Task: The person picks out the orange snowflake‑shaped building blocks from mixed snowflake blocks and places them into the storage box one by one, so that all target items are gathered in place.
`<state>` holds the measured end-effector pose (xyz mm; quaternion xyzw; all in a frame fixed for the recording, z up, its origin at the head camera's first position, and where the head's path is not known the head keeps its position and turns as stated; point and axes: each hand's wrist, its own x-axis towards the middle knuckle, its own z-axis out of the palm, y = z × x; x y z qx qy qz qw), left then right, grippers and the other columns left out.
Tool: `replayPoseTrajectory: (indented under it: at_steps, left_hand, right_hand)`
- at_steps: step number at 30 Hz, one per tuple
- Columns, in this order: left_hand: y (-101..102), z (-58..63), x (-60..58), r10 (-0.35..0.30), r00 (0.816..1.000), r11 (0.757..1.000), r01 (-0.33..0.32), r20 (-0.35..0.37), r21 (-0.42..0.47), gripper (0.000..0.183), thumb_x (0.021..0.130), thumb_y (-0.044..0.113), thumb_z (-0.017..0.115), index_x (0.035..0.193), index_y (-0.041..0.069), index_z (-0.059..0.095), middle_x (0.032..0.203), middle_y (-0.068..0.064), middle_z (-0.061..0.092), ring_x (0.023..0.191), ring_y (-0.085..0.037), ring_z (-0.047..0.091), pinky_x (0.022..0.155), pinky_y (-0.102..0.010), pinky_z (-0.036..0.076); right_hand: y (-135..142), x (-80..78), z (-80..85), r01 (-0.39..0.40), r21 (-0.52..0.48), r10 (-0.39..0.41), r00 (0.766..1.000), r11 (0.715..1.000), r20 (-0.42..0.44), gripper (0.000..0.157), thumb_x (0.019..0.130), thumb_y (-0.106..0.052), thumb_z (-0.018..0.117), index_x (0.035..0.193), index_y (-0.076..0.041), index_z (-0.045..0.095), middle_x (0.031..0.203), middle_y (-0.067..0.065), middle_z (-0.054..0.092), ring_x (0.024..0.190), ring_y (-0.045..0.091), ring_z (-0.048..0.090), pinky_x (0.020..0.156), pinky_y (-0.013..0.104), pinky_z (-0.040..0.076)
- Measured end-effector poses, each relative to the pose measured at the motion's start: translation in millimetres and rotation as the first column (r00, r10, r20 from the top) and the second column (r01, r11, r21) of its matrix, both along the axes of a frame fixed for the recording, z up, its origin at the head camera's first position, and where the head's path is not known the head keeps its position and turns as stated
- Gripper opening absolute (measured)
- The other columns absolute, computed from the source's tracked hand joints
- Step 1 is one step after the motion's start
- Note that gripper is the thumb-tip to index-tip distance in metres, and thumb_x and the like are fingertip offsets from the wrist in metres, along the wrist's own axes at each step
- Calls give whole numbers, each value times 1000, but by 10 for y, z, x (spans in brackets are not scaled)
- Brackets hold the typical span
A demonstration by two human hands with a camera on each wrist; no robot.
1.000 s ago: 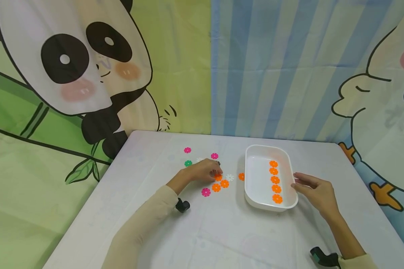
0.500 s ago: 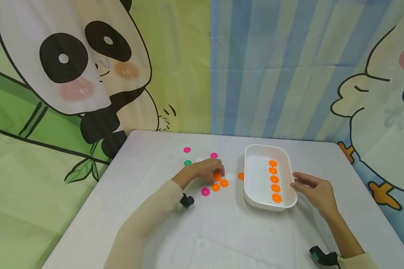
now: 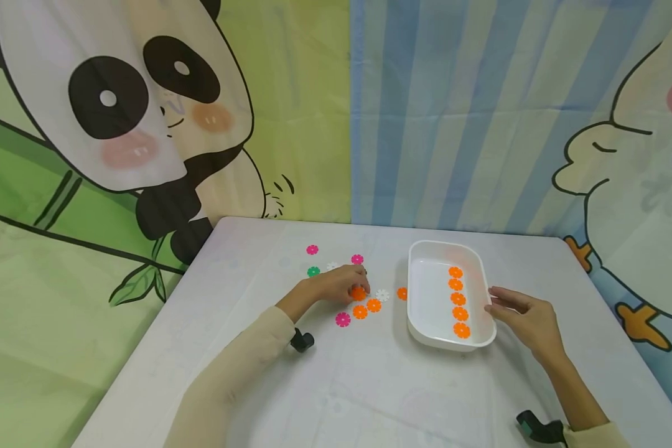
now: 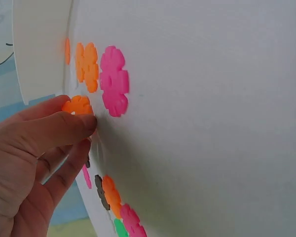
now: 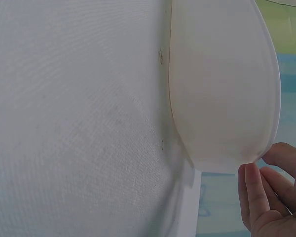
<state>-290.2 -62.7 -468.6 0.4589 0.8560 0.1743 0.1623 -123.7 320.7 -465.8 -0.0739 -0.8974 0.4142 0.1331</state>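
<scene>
My left hand pinches an orange flower-shaped plastic piece between thumb and fingers, just over the table. Close by lie two more orange pieces, a pink piece and a white piece. A white tray stands to the right, with several orange pieces in a column inside. At its right side my right hand holds the rim; the right wrist view has the thumb and fingertips meeting at the tray's edge.
One orange piece lies against the tray's left side. Behind the left hand are pink pieces and a green piece; others are partly hidden by that hand. A printed curtain hangs beyond the table's far edge.
The left hand has shifted slightly right and then back left, and the orange piece at its fingertips now sits a little left of its earlier spot. The right hand and tray look unchanged.
</scene>
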Motion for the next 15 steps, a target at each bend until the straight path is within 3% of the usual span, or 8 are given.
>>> replayPoseTrajectory:
  at_steps: [8,15]
  left_hand:
    - [-42,18,-25,-47,992,999,49,-115,19,28,86,9,72,114,11,73,101,2,58,90,-10,52,77,-17,47]
    - [-55,9,-103,-15,987,976,49,-158,213,33,85,15,74,118,6,71,100,2,60,89,-12,59,81,-20,50]
  right_hand:
    - [-1,6,10,3,-4,-3,1000,1000,3,54,87,-36,74,127,-1,64,122,16,65,90,-16,51,74,7,45]
    - [-4,7,12,7,1,-7,1000,1000,3,54,87,-37,74,126,-2,64,122,16,65,90,-16,50,74,7,46]
